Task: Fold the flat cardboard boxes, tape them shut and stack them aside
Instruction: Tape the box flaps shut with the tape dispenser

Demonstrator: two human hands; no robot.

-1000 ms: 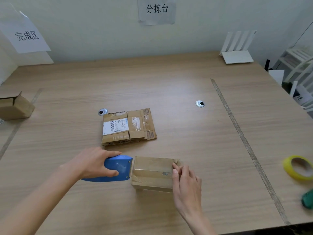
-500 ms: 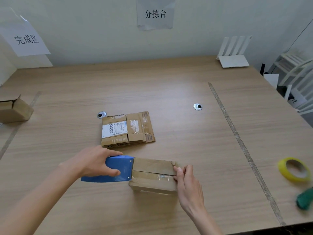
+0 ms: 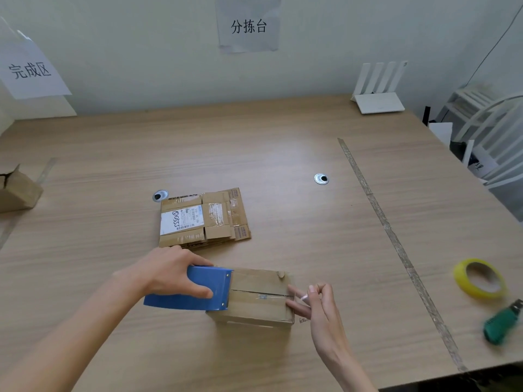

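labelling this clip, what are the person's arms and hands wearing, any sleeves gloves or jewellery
Nothing visible: the left hand and right hand are bare, with no gloves, rings or watch, and both forearms are uncovered as far as the frame shows, so no sleeves appear.

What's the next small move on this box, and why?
Probably press the tape end down over the box's right edge. The left hand holds the blue dispenser at the left end, and the right hand pinches loose tape there.

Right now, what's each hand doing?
Left hand: grips the blue tape dispenser.
Right hand: pinches the clear tape end beside the folded box.
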